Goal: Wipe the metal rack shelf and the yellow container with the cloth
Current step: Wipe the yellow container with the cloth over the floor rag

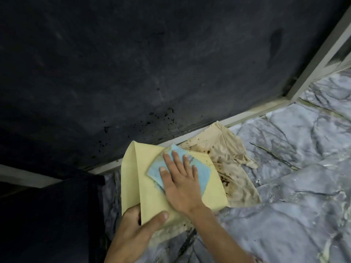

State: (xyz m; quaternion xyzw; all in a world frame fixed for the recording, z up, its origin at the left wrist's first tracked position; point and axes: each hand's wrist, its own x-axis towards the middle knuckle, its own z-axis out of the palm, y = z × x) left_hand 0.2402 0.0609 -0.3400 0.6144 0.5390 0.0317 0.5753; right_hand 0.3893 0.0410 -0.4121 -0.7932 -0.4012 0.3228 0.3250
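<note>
Left hand grips yellow container (smooth, boxy, contents not visible); right hand flat, fingers spread, pressing blue cloth on it, stained beige rag beneath.

Dark wall fills the upper frame, matte, with black specks and spatter clustered low near its base. Pale frame rail runs along the foot of the wall; a matching upright post rises at far right, meeting it at a corner. Crumpled beige fabric, brown-stained, lies on a grey marbled, wrinkled liner sheet. Large dark object at lower left; identity cannot be determined.
</note>
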